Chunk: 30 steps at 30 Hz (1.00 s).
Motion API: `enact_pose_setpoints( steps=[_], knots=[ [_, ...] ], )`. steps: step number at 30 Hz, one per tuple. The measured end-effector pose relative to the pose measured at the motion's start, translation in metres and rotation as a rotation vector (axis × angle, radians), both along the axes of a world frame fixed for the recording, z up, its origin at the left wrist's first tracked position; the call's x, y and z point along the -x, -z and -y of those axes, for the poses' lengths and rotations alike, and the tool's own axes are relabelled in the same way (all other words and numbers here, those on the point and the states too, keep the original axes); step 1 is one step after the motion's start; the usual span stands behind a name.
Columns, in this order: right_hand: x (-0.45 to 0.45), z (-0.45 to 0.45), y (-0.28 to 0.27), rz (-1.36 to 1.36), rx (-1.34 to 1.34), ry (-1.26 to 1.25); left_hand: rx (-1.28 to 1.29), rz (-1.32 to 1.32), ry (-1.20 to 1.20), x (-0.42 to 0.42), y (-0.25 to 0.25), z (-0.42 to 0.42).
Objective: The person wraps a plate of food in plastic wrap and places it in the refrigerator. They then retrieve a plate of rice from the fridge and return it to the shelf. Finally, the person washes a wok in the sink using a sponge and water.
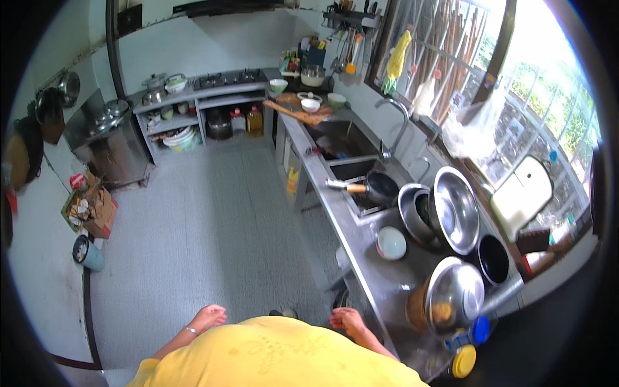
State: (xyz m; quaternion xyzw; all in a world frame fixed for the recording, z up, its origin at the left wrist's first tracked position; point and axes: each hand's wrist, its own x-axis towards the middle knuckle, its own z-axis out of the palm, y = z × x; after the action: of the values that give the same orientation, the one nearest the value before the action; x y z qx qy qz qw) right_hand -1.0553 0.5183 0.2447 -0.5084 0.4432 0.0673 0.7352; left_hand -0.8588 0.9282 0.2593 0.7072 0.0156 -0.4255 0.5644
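Out over the floor, beside my yellow shirt, is my left hand [209,317]; its fingers are loosely curled, with nothing seen in them and a bracelet on the wrist. My right hand [347,319] hangs by the front edge of the steel counter [360,261], its fingers bent and no object visible in them. Nearest it on the counter are a white bowl [391,243] and a large pot with a shiny metal lid or basin [459,290] over it. A small black frying pan [381,187] with a wooden handle rests over the sink [348,169].
Steel basins [455,210] lean by the window. A faucet [399,121] arches over the sink. Farther along are a cutting board [295,112] and a gas stove [229,78]. At left stand a bin [89,253], a cardboard box [102,213] and a metal cabinet [113,155].
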Motion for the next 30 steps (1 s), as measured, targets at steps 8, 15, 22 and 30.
enact_pose_setpoints(
  steps=[8,15,22,30],
  knots=[
    [-0.259,0.019,-0.05,0.112,0.028,-0.428,-0.177,0.012,-0.3,-0.121,-0.042,-0.002],
    [-0.441,0.021,-0.061,0.299,0.191,-0.639,-0.319,0.15,-0.092,-0.262,0.0,-0.026],
    [-0.548,0.053,-0.088,0.173,0.238,-0.268,-0.159,-0.016,-0.222,-0.5,-0.024,0.032],
    [-0.615,0.14,-0.139,0.223,0.485,0.231,-0.104,0.12,0.062,-0.672,-0.037,0.149]
  ],
)
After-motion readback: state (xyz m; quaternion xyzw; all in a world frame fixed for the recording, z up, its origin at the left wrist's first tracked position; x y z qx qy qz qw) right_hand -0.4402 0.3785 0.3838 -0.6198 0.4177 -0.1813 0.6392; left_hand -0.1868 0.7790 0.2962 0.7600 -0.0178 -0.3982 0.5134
